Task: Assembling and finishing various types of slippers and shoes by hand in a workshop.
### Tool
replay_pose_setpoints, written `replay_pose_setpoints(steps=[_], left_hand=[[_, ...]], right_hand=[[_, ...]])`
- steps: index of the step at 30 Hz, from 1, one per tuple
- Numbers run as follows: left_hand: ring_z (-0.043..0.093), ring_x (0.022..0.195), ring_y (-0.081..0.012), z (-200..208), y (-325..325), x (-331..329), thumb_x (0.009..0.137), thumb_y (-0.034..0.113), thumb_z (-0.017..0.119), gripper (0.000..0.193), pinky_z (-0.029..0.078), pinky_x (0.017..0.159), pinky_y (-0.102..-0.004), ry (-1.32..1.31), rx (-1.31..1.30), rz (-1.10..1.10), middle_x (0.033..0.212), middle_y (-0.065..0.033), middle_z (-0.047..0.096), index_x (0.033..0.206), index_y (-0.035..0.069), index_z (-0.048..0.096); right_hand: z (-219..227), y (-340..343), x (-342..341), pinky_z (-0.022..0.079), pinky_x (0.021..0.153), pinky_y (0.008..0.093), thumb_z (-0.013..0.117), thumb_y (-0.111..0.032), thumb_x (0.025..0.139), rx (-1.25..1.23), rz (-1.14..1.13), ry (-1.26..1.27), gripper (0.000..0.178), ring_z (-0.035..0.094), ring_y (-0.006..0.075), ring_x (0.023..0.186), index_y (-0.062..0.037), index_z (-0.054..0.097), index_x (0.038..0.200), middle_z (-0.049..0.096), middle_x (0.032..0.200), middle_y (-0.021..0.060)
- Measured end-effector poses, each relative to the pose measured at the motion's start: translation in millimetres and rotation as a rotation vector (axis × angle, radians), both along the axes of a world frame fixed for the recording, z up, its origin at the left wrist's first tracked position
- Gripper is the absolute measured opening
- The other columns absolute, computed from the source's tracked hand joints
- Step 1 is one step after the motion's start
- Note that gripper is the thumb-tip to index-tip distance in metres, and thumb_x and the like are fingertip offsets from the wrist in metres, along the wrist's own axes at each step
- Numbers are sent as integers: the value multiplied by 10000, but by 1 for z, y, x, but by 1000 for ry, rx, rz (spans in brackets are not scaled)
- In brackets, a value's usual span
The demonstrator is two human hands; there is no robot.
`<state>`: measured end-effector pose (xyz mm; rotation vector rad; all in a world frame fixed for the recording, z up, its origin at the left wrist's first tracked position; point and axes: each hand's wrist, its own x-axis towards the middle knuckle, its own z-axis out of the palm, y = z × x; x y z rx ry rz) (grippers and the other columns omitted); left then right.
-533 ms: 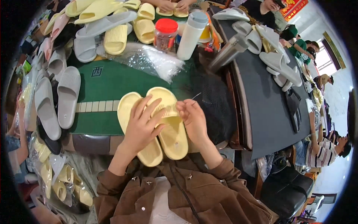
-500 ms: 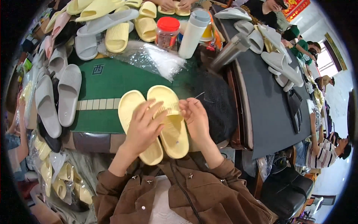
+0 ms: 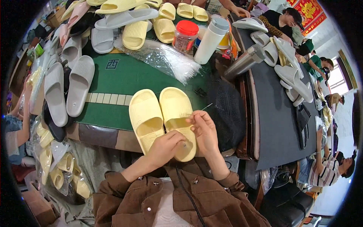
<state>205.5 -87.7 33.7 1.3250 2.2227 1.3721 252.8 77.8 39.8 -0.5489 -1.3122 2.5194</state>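
A pair of pale yellow slide slippers lies side by side at the near edge of the green table, the left slipper (image 3: 143,104) and the right slipper (image 3: 174,99). My right hand (image 3: 205,131) is at the right slipper's outer side, thumb and fingertips pinched on a thin whitish strip (image 3: 208,106) whose end sticks out above the fingers. My left hand (image 3: 166,146) rests over the right slipper's footbed, below the strap opening, with its fingers curled together. Anything between the left fingers is too small or hidden to make out.
Clear plastic bags and thin white strips (image 3: 172,68) lie beyond the slippers. Behind them stand a red-lidded jar (image 3: 185,36), a white bottle (image 3: 211,41) and a steel tumbler (image 3: 245,60). Grey slippers (image 3: 80,87) lie left, and bagged yellow ones (image 3: 66,162) hang lower left. Other people work around.
My left hand has come down off the slippers' straps to the right slipper's footbed, and its fingers have curled. The right hand still pinches the strip. A co-worker's hands have left the far yellow pair.
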Motion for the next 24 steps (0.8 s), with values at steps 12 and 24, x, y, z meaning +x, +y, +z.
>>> replay_pose_setpoints(steps=[12, 24], left_hand=[[569, 958, -284, 72, -70, 1, 766, -2, 579, 353, 459, 813, -384, 384, -214, 237, 1266, -84, 531, 1116, -50, 584], [518, 893, -159, 52, -63, 11, 803, 132, 577, 399, 415, 768, -277, 642, -400, -198, 1258, -59, 530, 1162, -43, 569]], right_hand=[[47, 45, 22, 270, 398, 150, 527, -41, 924, 310, 30, 56, 90, 452, 30, 499, -65, 549, 1008, 609, 777, 44], [41, 34, 38, 310, 418, 147, 536, -20, 916, 502, 625, -255, 125, 446, 10, 475, 15, 596, 1020, 654, 842, 58]])
